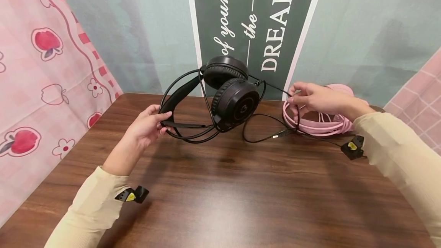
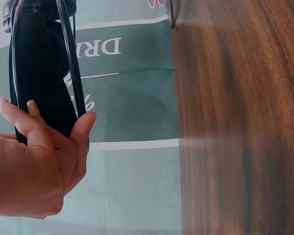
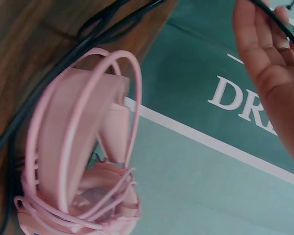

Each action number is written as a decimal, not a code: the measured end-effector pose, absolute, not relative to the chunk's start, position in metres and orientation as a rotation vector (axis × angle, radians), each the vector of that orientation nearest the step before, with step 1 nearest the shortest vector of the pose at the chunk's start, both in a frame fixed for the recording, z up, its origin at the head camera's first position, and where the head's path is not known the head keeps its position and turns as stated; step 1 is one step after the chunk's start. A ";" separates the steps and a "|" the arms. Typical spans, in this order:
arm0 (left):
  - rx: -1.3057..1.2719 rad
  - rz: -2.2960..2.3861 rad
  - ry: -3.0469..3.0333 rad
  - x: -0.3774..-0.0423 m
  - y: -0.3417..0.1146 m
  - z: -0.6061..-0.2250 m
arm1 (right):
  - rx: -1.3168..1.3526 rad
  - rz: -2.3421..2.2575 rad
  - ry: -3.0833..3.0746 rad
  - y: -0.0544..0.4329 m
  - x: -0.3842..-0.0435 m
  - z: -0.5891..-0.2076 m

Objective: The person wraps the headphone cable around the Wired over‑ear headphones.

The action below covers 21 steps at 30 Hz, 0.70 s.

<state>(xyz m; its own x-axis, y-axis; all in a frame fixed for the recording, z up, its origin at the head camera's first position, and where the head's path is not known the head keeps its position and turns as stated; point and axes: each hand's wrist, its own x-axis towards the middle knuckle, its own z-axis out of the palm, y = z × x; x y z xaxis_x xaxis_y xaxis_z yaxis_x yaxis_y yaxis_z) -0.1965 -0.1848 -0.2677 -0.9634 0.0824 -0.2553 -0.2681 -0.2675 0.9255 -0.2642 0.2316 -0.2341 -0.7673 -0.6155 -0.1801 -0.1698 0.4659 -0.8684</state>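
My left hand [image 1: 148, 125] grips a pair of black over-ear headphones [image 1: 237, 104] by the headband [image 2: 39, 73], holding them above the table with the two ear cups pointing right. In the left wrist view the thumb and fingers wrap the band and its thin outer rails. My right hand [image 1: 315, 98] pinches the headphones' black cable [image 1: 275, 87] between thumb and fingers, to the right of the cups. More of that cable hangs in loops below, with a small white tag on it. Behind my right hand, pink headphones [image 3: 78, 137] lie with their pink cord wound about them.
The brown wooden table [image 1: 220, 186] ends at a grey-green backdrop cloth [image 1: 120, 41] with white lettering on a dark panel. A pink patterned curtain [image 1: 44, 87] hangs along the left side, and pink checked cloth [image 1: 420, 98] is at the right.
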 end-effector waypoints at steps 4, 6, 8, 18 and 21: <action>-0.241 2.354 1.711 -0.196 -0.187 -0.268 | -0.699 -1.160 2.310 0.234 -0.263 -0.244; -0.254 2.368 1.686 -0.195 -0.190 -0.269 | -0.762 -1.101 2.327 0.236 -0.263 -0.249; -0.270 2.388 1.658 -0.195 -0.192 -0.268 | -0.847 -1.060 2.324 0.240 -0.263 -0.252; -0.301 2.474 1.565 -0.195 -0.203 -0.268 | -0.819 -1.116 2.264 0.249 -0.262 -0.251; -0.314 2.494 1.544 -0.195 -0.205 -0.268 | -0.841 -1.057 2.261 0.252 -0.262 -0.250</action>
<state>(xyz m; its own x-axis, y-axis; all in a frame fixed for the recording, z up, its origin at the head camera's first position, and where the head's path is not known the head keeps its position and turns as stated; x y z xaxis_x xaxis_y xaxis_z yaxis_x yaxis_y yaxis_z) -0.1948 -0.2052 -0.2678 -0.9593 0.0503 -0.2780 -0.2713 -0.4390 0.8565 -0.2622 0.2525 -0.2498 -0.6828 -0.7087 -0.1774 -0.3183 0.5072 -0.8009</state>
